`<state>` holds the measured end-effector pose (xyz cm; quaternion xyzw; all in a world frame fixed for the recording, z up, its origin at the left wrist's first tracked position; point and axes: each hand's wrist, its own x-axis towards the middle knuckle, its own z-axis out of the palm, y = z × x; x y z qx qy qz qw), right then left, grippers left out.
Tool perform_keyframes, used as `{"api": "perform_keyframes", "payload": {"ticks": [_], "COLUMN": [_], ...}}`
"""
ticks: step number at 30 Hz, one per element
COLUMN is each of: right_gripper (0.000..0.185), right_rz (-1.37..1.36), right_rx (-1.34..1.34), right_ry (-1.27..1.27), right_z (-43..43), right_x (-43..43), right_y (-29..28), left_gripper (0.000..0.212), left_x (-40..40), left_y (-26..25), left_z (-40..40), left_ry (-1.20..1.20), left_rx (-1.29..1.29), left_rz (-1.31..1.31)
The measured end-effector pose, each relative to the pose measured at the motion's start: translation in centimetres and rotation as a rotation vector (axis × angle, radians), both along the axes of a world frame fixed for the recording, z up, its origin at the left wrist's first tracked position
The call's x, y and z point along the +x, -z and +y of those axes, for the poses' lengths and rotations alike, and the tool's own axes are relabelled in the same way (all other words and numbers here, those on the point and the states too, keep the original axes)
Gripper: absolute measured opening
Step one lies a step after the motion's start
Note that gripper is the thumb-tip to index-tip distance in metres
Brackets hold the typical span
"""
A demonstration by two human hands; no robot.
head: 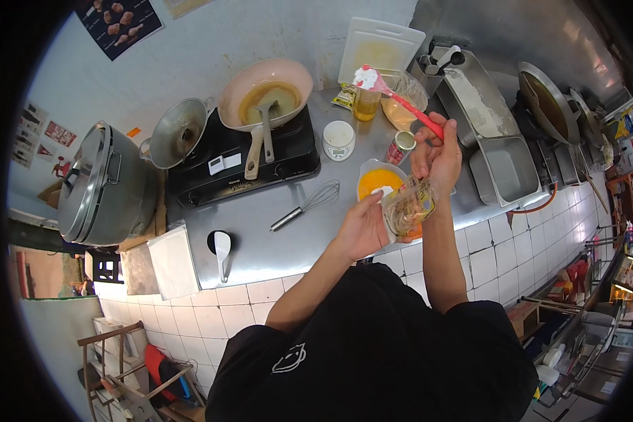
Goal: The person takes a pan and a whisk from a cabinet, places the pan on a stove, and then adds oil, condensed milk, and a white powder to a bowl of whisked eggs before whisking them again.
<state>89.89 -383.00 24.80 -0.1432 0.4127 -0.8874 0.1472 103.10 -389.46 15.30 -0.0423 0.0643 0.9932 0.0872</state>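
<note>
My right hand [438, 153] grips a red spatula [414, 112] near the end of its handle; white paste or powder sits on its raised head. My left hand [366, 224] holds a clear plastic packet [407, 205] with yellow print, close below my right hand. Partly hidden behind the packet is a pale bowl [363, 164] of orange-yellow liquid, with something white at its near side. An open tin can [401, 146] stands just beyond the bowl. A wire whisk [306, 204] lies to the left on the steel counter.
A white kitchen scale [339, 140] stands behind the whisk. At the left, a black gas stove [295, 153] carries a pink-lined pan [266, 95] with liquid. Steel trays [506, 169] stand at the right. A white rice paddle [222, 250] lies near the front edge.
</note>
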Motion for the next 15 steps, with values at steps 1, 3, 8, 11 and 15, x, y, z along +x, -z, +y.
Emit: {"api": "perform_keyframes", "payload": {"ticks": [1,3,8,11,15], "right_gripper": [0.044,0.044,0.044,0.043,0.041], "right_rz": [0.006,-0.002,0.003,0.02,-0.042], "right_rx": [-0.051,-0.045,0.066,0.357,0.478], "right_ry": [-0.024,0.047,0.281,0.236,0.091], "right_z": [0.2,0.1,4.1,8.3,10.5], "right_x": [-0.3,-0.9,-3.8,-3.6,-1.2], "right_y": [0.2,0.4,3.7,6.5,8.7], "left_gripper": [0.046,0.046,0.045,0.043,0.047], "left_x": [0.1,0.4,1.6,2.1,1.7], "left_y": [0.0,-0.4,-1.2,-2.4,-2.8], "left_z": [0.1,-0.1,-3.4,-5.7,-7.9], "left_ry": [0.027,-0.022,-0.218,-0.376,-0.418], "left_rx": [0.037,-0.027,-0.303,-0.451,-0.749], "left_rz": [0.083,0.047,0.025,-0.024,-0.037]}}
